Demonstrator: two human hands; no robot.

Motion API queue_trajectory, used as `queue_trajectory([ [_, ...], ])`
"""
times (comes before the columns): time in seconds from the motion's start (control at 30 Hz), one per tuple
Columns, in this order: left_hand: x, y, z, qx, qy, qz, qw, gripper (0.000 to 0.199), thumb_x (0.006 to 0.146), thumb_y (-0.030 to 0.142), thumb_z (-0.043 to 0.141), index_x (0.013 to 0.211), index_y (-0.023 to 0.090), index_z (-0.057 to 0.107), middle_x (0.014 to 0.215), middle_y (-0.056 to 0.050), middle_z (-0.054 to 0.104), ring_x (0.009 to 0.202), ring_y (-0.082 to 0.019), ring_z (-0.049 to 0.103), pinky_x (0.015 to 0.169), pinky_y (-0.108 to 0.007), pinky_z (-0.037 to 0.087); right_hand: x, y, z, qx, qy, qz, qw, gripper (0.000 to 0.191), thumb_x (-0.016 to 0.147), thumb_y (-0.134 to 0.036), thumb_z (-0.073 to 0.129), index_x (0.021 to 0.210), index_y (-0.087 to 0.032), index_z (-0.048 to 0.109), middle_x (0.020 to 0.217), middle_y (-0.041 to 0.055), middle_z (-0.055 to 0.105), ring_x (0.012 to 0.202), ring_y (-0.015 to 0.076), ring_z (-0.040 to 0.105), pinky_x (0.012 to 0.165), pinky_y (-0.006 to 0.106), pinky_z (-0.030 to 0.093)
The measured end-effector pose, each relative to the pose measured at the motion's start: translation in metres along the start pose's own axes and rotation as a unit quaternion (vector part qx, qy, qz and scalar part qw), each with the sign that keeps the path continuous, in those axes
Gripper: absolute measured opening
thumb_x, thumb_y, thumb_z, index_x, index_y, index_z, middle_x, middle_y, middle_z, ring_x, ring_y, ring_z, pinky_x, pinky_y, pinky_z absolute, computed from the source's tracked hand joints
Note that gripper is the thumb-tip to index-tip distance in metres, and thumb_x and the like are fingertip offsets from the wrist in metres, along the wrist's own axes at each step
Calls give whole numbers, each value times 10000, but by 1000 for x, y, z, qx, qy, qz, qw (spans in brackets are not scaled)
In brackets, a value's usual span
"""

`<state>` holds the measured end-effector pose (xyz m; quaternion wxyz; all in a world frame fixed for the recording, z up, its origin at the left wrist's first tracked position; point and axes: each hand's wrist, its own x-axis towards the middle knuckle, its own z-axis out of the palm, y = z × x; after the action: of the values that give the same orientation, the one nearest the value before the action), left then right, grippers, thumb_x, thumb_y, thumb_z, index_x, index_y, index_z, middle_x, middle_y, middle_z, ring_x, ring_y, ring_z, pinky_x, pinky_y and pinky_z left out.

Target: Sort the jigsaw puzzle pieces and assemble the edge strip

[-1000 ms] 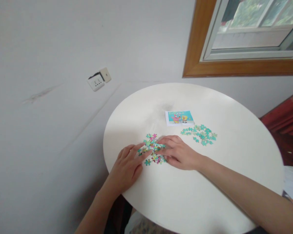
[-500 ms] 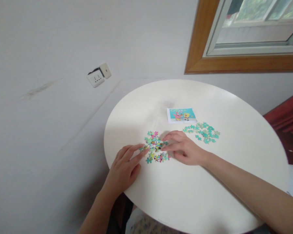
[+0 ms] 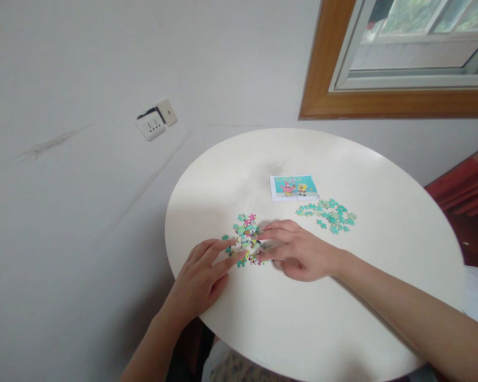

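A pile of many-coloured jigsaw pieces (image 3: pixel 245 228) lies on the white round table (image 3: pixel 302 313), between my two hands. My left hand (image 3: pixel 203 270) is at the pile's left side, fingers stretched out and their tips touching pieces. From the right, my right hand (image 3: pixel 297 249) reaches in with its fingers spread over the pile's right edge, covering some of the pieces. Neither hand has a piece lifted off the table. A second group of mostly teal jigsaw pieces (image 3: pixel 334 216) is spread out beyond my right hand.
A printed cartoon picture card (image 3: pixel 295 188) lies flat behind the pieces. The wall with a socket (image 3: pixel 151 125) borders the table on the left and back. A wood-framed window (image 3: pixel 318 103) is at the upper right, with red fabric (image 3: pixel 468 183) below it.
My right hand has moved slightly down and toward the left, over the pile's right edge. Pieces in the pile have shifted under the fingers. My left fingers have barely moved.
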<state>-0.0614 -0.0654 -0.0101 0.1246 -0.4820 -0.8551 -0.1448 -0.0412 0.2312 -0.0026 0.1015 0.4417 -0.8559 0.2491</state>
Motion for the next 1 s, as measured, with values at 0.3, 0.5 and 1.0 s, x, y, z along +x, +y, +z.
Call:
queue_trajectory([
  [0.3,-2,-1,1,-20,94,-21,995,380,885,21,473,1128,240,666,1219,-78,623,1112,-252,526,946,-427,465,1,13,4,30,45,45,998,415,850,-161,550,1252,-227,628,1323,103,595,1300,238,476,1081,468,387],
  [0.5,-2,2,1,-16,185,-70,980,253,859,6,507,891,186,682,1042,-83,676,980,-229,585,870,-389,486,1,14,6,33,66,49,996,419,865,-150,522,1264,-239,614,1277,102,614,1261,226,507,1041,460,423],
  [1.0,-3,1,4,30,164,-148,975,319,870,38,478,1005,200,717,1058,-78,678,1015,-249,579,914,-429,480,-1,12,4,24,54,1,998,339,798,-128,578,1058,-285,729,1314,45,604,1300,220,474,1072,448,392],
])
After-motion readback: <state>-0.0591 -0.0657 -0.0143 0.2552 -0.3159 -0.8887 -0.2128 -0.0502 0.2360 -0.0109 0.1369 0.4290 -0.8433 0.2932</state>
